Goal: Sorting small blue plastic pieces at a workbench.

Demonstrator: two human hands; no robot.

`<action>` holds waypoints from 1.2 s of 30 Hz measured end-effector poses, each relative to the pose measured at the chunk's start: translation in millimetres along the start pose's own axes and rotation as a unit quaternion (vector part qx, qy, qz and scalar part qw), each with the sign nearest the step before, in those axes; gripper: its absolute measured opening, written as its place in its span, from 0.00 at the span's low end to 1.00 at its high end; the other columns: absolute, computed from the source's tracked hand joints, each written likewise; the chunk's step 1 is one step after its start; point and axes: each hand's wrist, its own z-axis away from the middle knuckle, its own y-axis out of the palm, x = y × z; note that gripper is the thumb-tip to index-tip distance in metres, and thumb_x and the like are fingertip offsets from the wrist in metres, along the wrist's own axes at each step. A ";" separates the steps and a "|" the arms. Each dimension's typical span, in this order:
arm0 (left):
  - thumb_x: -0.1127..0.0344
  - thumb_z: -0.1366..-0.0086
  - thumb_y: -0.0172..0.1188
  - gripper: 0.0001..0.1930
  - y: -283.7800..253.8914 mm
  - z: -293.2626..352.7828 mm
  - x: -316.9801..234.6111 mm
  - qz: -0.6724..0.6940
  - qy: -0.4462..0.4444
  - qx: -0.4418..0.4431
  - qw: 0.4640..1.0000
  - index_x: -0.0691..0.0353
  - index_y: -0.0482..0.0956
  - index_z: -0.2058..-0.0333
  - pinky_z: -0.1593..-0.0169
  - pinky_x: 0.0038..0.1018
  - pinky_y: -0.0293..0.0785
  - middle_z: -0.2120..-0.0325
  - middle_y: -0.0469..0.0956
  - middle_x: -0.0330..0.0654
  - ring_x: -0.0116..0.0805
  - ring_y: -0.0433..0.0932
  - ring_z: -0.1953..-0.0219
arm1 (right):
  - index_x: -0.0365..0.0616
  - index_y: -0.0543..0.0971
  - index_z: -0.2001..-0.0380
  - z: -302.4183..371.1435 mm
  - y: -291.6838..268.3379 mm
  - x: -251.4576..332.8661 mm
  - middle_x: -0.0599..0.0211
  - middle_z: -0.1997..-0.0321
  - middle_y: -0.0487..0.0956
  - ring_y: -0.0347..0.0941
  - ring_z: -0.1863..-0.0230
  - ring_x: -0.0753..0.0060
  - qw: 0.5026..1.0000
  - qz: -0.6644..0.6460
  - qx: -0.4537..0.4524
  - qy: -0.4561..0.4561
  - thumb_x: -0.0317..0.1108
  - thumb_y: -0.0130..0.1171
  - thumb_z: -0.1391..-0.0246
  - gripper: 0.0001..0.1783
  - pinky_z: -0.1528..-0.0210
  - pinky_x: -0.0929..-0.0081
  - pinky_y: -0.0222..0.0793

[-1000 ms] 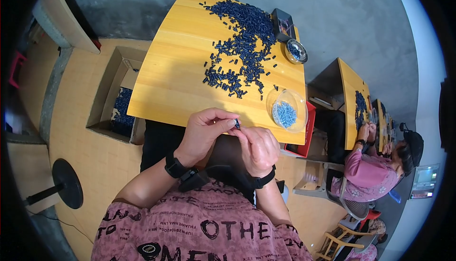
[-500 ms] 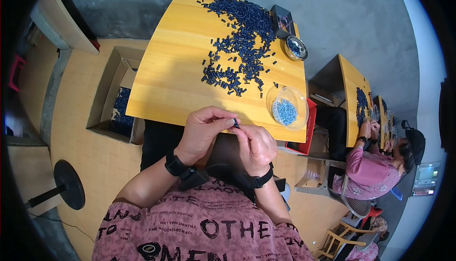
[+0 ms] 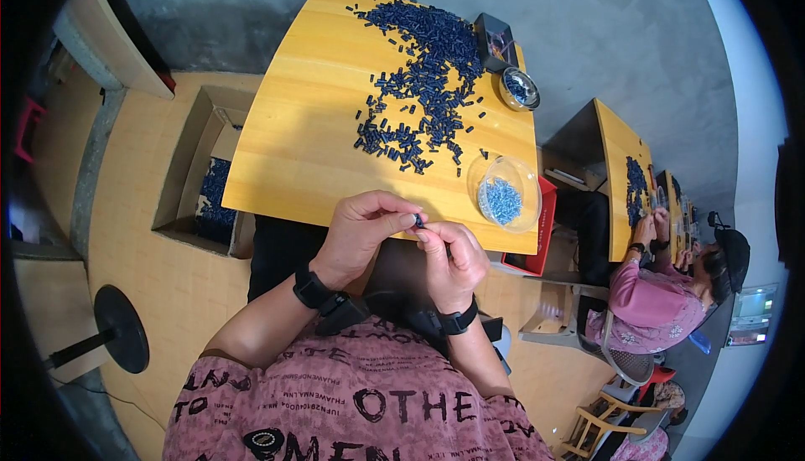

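In front of my body, just off the near edge of the wooden table point(image 3: 285, 151), my two hands meet at the fingertips. My left hand point(image 3: 360, 230) is closed, with thumb and forefinger pinching a small dark blue-black plastic piece point(image 3: 418, 221). The thumb and fingers of my right hand point(image 3: 454, 264) are pinched together against the lower end of that piece; anything tiny between them is hidden. Loose dark pieces of the same sort lie in a spread pile point(image 3: 432, 84) beyond my hands. Right of them stands a clear round tub point(image 3: 508, 178) of small shiny bluish-silver parts.
A metal bowl point(image 3: 520, 90) and a black box point(image 3: 495, 42) stand at the table's far right. On the floor, a cardboard box point(image 3: 180, 172) holds more dark pieces at left; a red box point(image 3: 541, 230) sits by the right edge. Another person point(image 3: 662, 302) works at a neighbouring table.
My right hand has turned slightly, its fingertips now a little lower on the dark piece. The left hand keeps its pinch. The table view has shifted slightly. The other person's hands have moved slightly apart.
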 end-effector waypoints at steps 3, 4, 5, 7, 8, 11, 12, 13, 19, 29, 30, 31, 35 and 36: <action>0.81 0.38 0.59 0.07 -3.8 -1.4 3.9 -0.002 0.001 0.003 1.000 0.68 0.81 0.62 0.52 0.26 0.77 0.65 0.83 0.46 0.32 0.81 0.60 | 0.37 0.80 0.72 -0.8 2.5 0.8 0.61 0.73 0.81 0.78 0.73 0.65 1.000 -0.021 -0.007 0.014 0.24 0.67 0.50 0.04 0.71 0.75 0.72; 0.81 0.38 0.59 0.07 -4.2 -1.9 3.6 -0.002 0.001 0.003 1.000 0.68 0.81 0.62 0.52 0.26 0.77 0.65 0.83 0.46 0.32 0.81 0.60 | 0.37 0.80 0.72 -0.7 3.7 -0.4 0.61 0.73 0.81 0.78 0.73 0.65 1.000 -0.021 -0.007 0.014 0.24 0.67 0.50 0.04 0.71 0.75 0.72; 0.80 0.38 0.59 0.07 -4.6 -2.7 3.1 0.000 -0.009 -0.003 1.000 0.68 0.81 0.61 0.52 0.26 0.77 0.64 0.83 0.46 0.32 0.81 0.59 | 0.37 0.81 0.72 -0.2 5.5 -3.1 0.61 0.72 0.81 0.78 0.73 0.65 1.000 -0.026 -0.005 0.016 0.23 0.67 0.50 0.04 0.71 0.75 0.72; 0.80 0.38 0.60 0.07 -5.7 -4.4 3.7 0.002 -0.019 -0.009 1.000 0.68 0.81 0.61 0.52 0.26 0.77 0.64 0.83 0.46 0.32 0.81 0.59 | 0.37 0.81 0.72 0.3 9.7 -9.5 0.61 0.72 0.82 0.78 0.73 0.66 0.999 -0.030 -0.004 0.018 0.23 0.66 0.50 0.03 0.70 0.75 0.72; 0.79 0.38 0.60 0.07 -7.1 -5.4 5.7 0.001 -0.022 -0.018 1.000 0.68 0.81 0.61 0.52 0.26 0.77 0.64 0.83 0.45 0.31 0.81 0.59 | 0.37 0.81 0.72 0.0 12.6 -13.1 0.60 0.72 0.81 0.78 0.73 0.65 1.000 -0.027 -0.001 0.015 0.23 0.67 0.51 0.04 0.71 0.74 0.72; 0.78 0.39 0.62 0.07 -17.0 -11.2 13.5 -0.035 -0.018 -0.039 0.998 0.67 0.82 0.61 0.53 0.24 0.77 0.65 0.83 0.44 0.29 0.81 0.60 | 0.37 0.81 0.72 -3.7 21.6 -20.6 0.60 0.73 0.80 0.77 0.73 0.63 1.000 -0.012 0.014 -0.001 0.23 0.67 0.51 0.04 0.71 0.73 0.71; 0.77 0.39 0.63 0.07 -21.7 -14.0 16.5 -0.070 -0.011 -0.050 0.996 0.67 0.82 0.62 0.54 0.23 0.77 0.65 0.83 0.43 0.28 0.80 0.61 | 0.37 0.81 0.72 -5.2 24.5 -23.5 0.59 0.73 0.80 0.76 0.73 0.61 1.000 0.001 0.026 -0.013 0.23 0.67 0.52 0.04 0.71 0.72 0.71; 0.77 0.39 0.63 0.07 -25.9 -16.7 18.6 -0.070 -0.011 -0.052 0.996 0.67 0.82 0.62 0.54 0.23 0.77 0.65 0.83 0.43 0.28 0.80 0.61 | 0.37 0.81 0.72 -6.6 27.6 -28.3 0.59 0.73 0.80 0.76 0.73 0.61 1.000 0.000 0.026 -0.013 0.23 0.67 0.52 0.04 0.71 0.72 0.71; 0.78 0.40 0.63 0.05 -44.9 -28.0 31.1 -0.194 0.026 -0.072 0.978 0.67 0.82 0.64 0.56 0.21 0.76 0.67 0.82 0.40 0.25 0.80 0.63 | 0.37 0.81 0.71 -10.8 33.1 -51.3 0.58 0.73 0.79 0.75 0.72 0.59 0.995 0.009 0.100 0.022 0.27 0.66 0.49 0.05 0.70 0.69 0.70; 0.79 0.46 0.66 0.13 -37.0 -19.8 37.9 -0.377 0.147 -0.082 0.911 0.66 0.79 0.61 0.59 0.24 0.78 0.68 0.81 0.42 0.30 0.82 0.65 | 0.36 0.82 0.68 -17.5 32.0 -63.8 0.64 0.72 0.81 0.73 0.73 0.78 0.969 -0.120 0.098 0.193 0.27 0.66 0.47 0.06 0.68 0.79 0.70; 0.80 0.47 0.66 0.14 -38.2 -20.0 37.7 -0.430 0.180 -0.073 0.882 0.64 0.79 0.61 0.61 0.25 0.78 0.69 0.81 0.43 0.33 0.82 0.66 | 0.35 0.82 0.69 -18.9 33.5 -66.6 0.65 0.72 0.81 0.73 0.72 0.80 0.962 -0.130 0.120 0.208 0.27 0.67 0.48 0.06 0.67 0.80 0.70; 0.80 0.47 0.66 0.14 -38.8 -21.0 37.6 -0.431 0.179 -0.074 0.881 0.64 0.79 0.61 0.61 0.25 0.78 0.69 0.81 0.43 0.33 0.82 0.66 | 0.35 0.82 0.69 -20.4 34.6 -68.6 0.66 0.73 0.81 0.73 0.72 0.81 0.954 -0.139 0.141 0.224 0.27 0.67 0.49 0.06 0.67 0.81 0.70; 0.79 0.49 0.66 0.11 -40.5 -21.6 35.7 -0.486 0.272 -0.057 0.829 0.63 0.78 0.66 0.64 0.32 0.75 0.72 0.79 0.44 0.43 0.79 0.67 | 0.35 0.83 0.71 -29.2 35.6 -66.9 0.67 0.74 0.81 0.74 0.72 0.81 0.937 -0.176 0.170 0.249 0.26 0.69 0.50 0.05 0.66 0.82 0.70; 0.79 0.49 0.66 0.11 -41.0 -21.7 36.8 -0.492 0.279 -0.056 0.822 0.63 0.78 0.66 0.67 0.31 0.75 0.72 0.79 0.43 0.42 0.79 0.68 | 0.35 0.82 0.71 -32.5 34.7 -66.3 0.68 0.74 0.81 0.74 0.72 0.82 0.933 -0.165 0.188 0.259 0.25 0.68 0.51 0.05 0.67 0.82 0.70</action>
